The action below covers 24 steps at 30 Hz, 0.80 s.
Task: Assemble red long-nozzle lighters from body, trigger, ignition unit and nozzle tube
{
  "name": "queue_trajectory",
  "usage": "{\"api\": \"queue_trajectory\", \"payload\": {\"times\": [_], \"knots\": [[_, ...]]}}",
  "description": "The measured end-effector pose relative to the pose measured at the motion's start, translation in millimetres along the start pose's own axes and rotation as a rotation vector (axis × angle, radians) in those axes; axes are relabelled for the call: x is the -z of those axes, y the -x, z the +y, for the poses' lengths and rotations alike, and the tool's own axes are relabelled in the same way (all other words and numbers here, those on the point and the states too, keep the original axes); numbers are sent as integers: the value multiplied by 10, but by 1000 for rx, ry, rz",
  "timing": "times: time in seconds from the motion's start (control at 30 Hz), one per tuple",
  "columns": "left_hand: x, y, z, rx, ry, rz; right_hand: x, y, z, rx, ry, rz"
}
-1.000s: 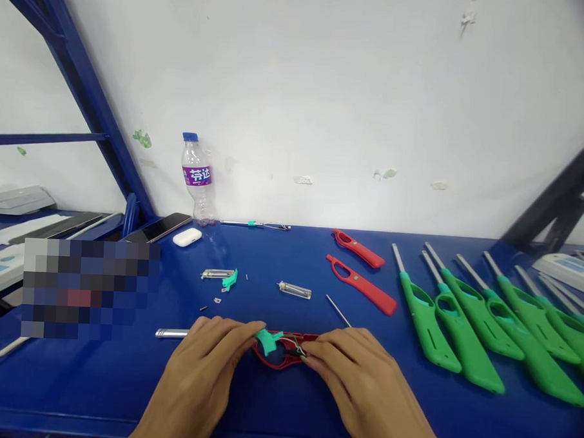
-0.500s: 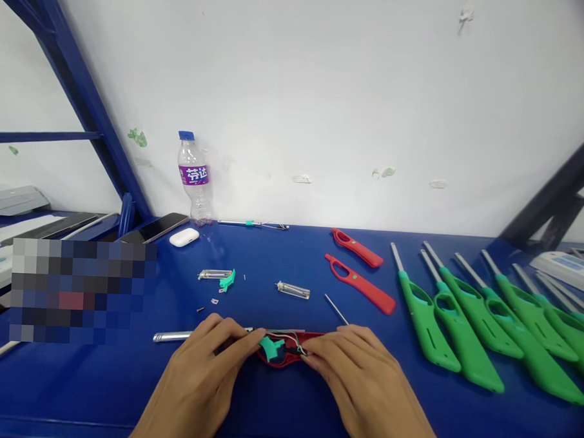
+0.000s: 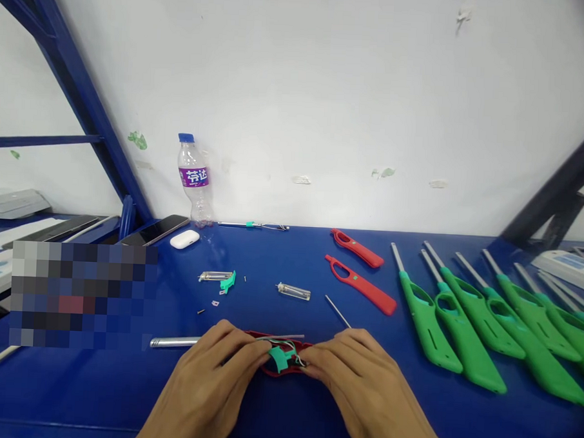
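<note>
Two closed pinches, bottom centre: left hand (image 3: 212, 378) gripping the teal piece (image 3: 280, 358), right hand (image 3: 362, 385) the red shell (image 3: 276, 374).

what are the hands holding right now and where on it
Left hand: seemingly the teal trigger by its left end. Right hand: right part of the open red lighter shell.

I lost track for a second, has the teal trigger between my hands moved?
Yes, the teal trigger has shifted right and nearer you, judged against the right clear fuel tank.
</note>
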<state>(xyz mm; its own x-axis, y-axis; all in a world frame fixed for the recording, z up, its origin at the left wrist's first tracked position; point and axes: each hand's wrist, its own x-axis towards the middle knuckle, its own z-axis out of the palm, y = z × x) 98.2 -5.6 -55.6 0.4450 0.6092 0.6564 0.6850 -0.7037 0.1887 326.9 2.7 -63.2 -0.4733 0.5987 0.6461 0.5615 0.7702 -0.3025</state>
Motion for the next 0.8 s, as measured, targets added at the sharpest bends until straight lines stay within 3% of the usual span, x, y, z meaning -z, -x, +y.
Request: {"api": "queue_trajectory", "payload": {"times": [0.4, 0.6, 0.8], "knots": [[12, 92, -62, -32, -86, -92, -23, -29, -18, 39, 40, 82], [16, 62, -42, -42, -97, -22, -24, -23, -26, 26, 74, 89], [9, 86, -41, 15, -72, -67, -33, 1, -6, 30, 35, 49]]}}
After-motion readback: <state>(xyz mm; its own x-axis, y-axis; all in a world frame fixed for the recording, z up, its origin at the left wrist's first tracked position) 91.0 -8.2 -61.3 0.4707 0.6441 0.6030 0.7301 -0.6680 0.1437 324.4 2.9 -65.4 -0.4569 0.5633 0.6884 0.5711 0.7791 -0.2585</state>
